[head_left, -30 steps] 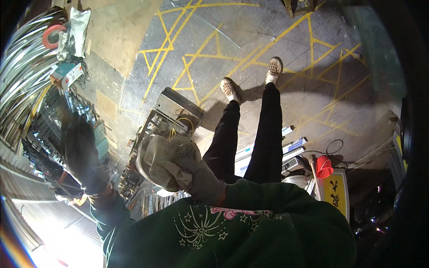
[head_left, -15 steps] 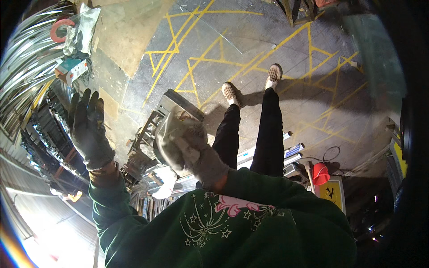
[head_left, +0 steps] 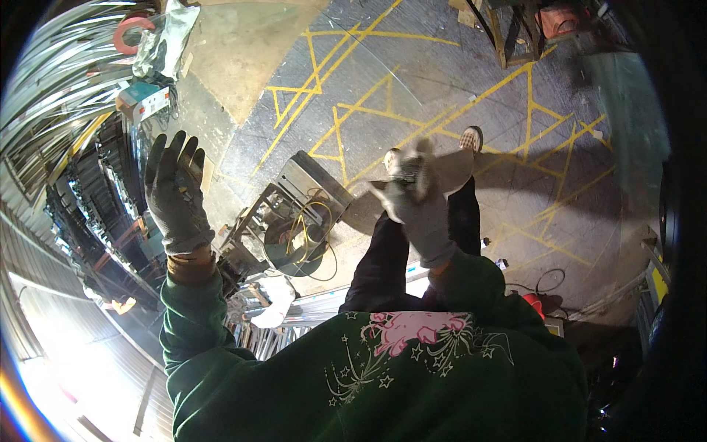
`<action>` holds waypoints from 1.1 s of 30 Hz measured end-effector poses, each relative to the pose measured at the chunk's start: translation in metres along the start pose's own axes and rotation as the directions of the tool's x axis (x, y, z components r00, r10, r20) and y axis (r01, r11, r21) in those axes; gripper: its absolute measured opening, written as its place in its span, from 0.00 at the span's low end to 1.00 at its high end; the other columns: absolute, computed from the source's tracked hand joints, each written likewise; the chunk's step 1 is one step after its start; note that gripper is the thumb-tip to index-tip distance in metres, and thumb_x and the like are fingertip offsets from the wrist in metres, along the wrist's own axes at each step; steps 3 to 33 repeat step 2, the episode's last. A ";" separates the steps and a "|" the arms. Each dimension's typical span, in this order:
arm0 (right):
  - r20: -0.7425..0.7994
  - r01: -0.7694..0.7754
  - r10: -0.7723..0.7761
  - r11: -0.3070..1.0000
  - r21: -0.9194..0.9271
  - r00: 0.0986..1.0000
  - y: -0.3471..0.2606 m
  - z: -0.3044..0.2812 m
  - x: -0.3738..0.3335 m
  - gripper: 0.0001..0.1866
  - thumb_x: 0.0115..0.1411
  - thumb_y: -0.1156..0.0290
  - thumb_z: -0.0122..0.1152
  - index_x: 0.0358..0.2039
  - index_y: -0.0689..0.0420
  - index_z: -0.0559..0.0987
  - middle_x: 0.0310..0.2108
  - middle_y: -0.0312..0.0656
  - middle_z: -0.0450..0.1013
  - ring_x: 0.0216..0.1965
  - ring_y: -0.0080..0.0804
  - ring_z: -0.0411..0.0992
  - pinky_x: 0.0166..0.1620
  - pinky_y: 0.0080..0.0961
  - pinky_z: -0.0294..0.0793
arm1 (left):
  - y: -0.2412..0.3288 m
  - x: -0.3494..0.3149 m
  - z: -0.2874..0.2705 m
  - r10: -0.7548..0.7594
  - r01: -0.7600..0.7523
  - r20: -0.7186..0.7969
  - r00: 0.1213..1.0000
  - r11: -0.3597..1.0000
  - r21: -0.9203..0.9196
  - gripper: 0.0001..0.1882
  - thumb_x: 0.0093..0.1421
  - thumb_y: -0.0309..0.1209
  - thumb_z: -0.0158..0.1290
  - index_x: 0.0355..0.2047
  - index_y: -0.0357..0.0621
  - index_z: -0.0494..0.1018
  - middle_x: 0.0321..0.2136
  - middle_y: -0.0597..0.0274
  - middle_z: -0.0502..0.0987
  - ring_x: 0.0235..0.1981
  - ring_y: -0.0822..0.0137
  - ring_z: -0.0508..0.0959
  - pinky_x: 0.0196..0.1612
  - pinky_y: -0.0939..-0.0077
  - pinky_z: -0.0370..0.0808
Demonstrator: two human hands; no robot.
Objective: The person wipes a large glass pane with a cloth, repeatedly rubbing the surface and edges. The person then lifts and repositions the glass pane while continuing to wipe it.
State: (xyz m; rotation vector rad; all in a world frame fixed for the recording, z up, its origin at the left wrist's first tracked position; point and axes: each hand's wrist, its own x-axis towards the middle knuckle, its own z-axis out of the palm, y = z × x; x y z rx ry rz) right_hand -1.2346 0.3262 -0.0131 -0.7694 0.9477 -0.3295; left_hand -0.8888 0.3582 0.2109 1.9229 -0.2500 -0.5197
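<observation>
My left hand [head_left: 178, 199], in a grey work glove with darker fingers, is raised on the left with its fingers stretched and nothing in it. My right hand [head_left: 421, 214], also gloved in grey, is in front of my legs and smeared by motion. With it is a pale grey, rounded flap [head_left: 454, 168], covering part of my right leg; the blur hides what it is and how the fingers grip it. Left of that hand, and apart from it, stands a metal-framed machine [head_left: 294, 221] with a dark round drum and loose yellow cable.
Long shiny metal strips [head_left: 66, 88] line the left side, near a green-and-white box [head_left: 143, 102] and a red ring [head_left: 133, 35]. A dark metal stand [head_left: 508, 33] is at the far right. Yellow lines cross the grey floor [head_left: 434, 81]. A red bucket [head_left: 535, 303] shows low right.
My right hand has swung right with the pale thing, from over the machine to before my legs, uncovering the drum and cable. My left hand stays raised, shifting slightly right as the view moves.
</observation>
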 end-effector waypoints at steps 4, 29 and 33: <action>0.074 0.258 -0.248 0.947 -0.189 0.966 -0.022 0.022 0.008 0.25 0.67 0.60 0.75 0.55 0.60 0.75 0.43 0.40 0.76 0.39 0.26 0.77 0.38 0.25 0.78 | 0.002 0.000 0.002 0.015 -0.015 0.003 1.000 1.000 0.009 0.28 0.74 0.34 0.55 0.69 0.34 0.65 0.61 0.41 0.77 0.62 0.43 0.79 0.65 0.50 0.77; 0.074 0.258 -0.248 0.947 -0.189 0.966 -0.022 0.022 0.008 0.25 0.67 0.60 0.75 0.55 0.60 0.75 0.43 0.40 0.76 0.39 0.26 0.77 0.38 0.25 0.78 | 0.002 0.000 0.002 0.015 -0.015 0.003 1.000 1.000 0.009 0.28 0.74 0.34 0.55 0.69 0.34 0.65 0.61 0.41 0.77 0.62 0.43 0.79 0.65 0.50 0.77; 0.074 0.258 -0.248 0.947 -0.189 0.966 -0.022 0.022 0.008 0.25 0.67 0.60 0.75 0.55 0.60 0.75 0.43 0.40 0.76 0.39 0.26 0.77 0.38 0.25 0.78 | 0.002 0.000 0.002 0.015 -0.015 0.003 1.000 1.000 0.009 0.28 0.74 0.34 0.55 0.69 0.34 0.65 0.61 0.41 0.77 0.62 0.43 0.79 0.65 0.50 0.77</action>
